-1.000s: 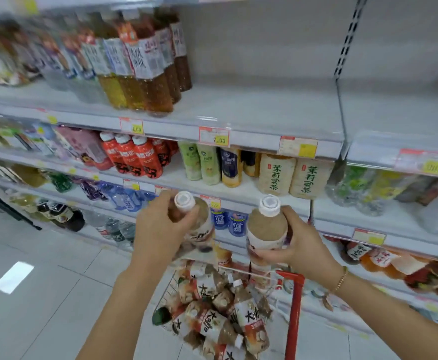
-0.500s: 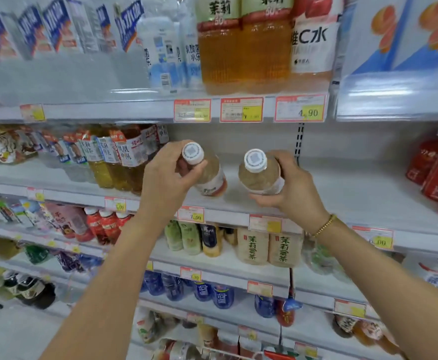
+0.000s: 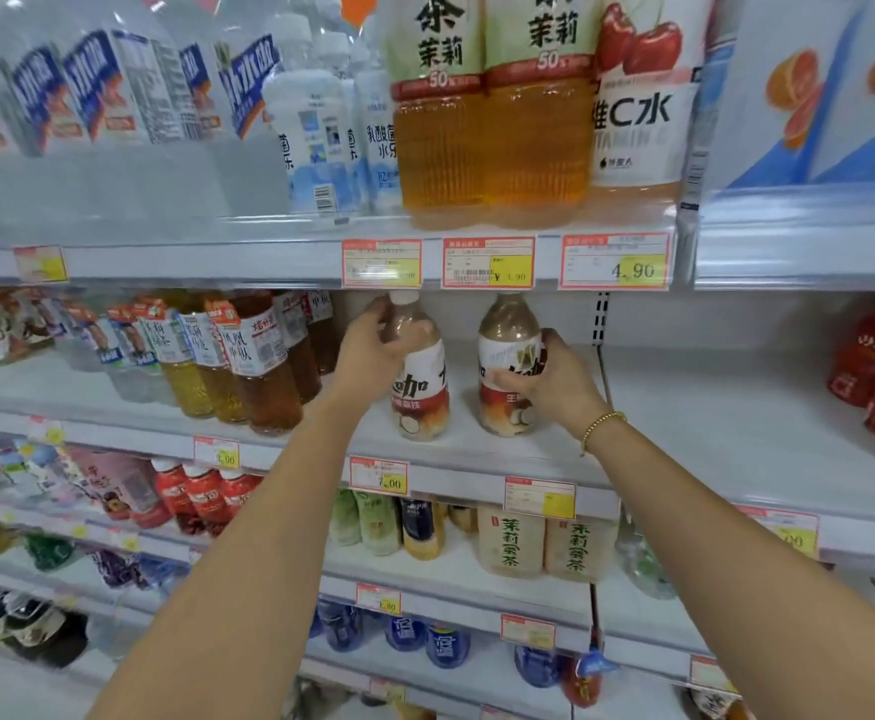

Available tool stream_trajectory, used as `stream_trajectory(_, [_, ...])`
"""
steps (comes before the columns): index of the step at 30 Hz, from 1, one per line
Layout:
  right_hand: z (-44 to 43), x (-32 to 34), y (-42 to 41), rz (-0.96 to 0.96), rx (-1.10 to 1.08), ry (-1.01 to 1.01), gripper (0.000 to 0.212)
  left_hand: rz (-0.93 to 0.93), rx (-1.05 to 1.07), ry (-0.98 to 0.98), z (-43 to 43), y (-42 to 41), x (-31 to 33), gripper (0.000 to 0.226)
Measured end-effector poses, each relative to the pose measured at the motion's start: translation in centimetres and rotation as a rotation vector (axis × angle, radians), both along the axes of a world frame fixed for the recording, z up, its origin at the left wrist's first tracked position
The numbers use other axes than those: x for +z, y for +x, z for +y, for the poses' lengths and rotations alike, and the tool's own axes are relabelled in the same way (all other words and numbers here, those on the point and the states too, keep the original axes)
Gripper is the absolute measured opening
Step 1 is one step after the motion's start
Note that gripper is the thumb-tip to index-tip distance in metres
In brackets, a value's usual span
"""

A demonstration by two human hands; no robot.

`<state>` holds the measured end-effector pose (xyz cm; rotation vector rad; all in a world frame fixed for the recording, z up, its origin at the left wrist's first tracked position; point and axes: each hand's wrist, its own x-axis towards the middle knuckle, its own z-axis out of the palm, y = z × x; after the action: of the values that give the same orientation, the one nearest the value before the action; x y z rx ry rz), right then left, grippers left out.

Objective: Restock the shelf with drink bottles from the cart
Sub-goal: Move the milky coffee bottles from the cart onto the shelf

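1. Your left hand [image 3: 373, 350] gripped the left latte bottle [image 3: 421, 394] by its shoulder; your right hand [image 3: 555, 384] wrapped the right latte bottle [image 3: 507, 350] at its label
2. Both stood upright on the shelf [image 3: 695, 439], labels outward, likely for shoppers

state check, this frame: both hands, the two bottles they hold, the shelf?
Left hand: grips the left bottle near its neck.
Right hand: grips the right bottle at its label.
Left bottle: capped, slightly tilted, base at the shelf.
Right bottle: upright, base at the shelf, cap hidden.
Shelf: tea bottles stand left of the hands.
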<state>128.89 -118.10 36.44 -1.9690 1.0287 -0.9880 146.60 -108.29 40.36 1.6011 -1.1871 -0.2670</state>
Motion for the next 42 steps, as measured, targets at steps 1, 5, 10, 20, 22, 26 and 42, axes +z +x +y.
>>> stream_trajectory(1, [0.0, 0.0, 0.3, -0.003, 0.012, 0.019, 0.062, -0.001, -0.002, 0.019, -0.2, 0.0, -0.3, 0.048])
stream_trajectory(5, [0.3, -0.4, -0.1, 0.085, 0.075, 0.067, 0.071, -0.001, -0.036, 0.037, 0.4, 0.2, -1.1, 0.072])
stream_trajectory(10, [1.0, -1.7, -0.9, 0.097, 0.052, 0.127, 0.08, 0.054, 0.013, 0.177, 1.0, 0.7, -4.6, 0.062])
stream_trajectory(20, [-1.6, -1.4, 3.7, 0.086, 0.074, 0.114, 0.076, 0.124, 0.102, 0.203, -3.3, 4.6, -5.3, 0.05])
stream_trajectory(22, [-2.9, -1.4, 4.6, 0.092, 0.091, 0.115, 0.074, 0.163, 0.152, 0.178, -4.9, 6.4, -5.4, 0.056])
stream_trajectory(26, [-5.6, -1.7, 6.6, 0.089, 0.09, 0.114, 0.073, 0.206, 0.234, 0.123, -8.9, 9.7, -6.3, 0.059])
stream_trajectory(42, [-10.3, -2.7, 10.1, -0.009, 0.142, 0.264, 0.066, 0.14, 0.232, 0.068, -15.4, 13.4, -7.2, 0.043])
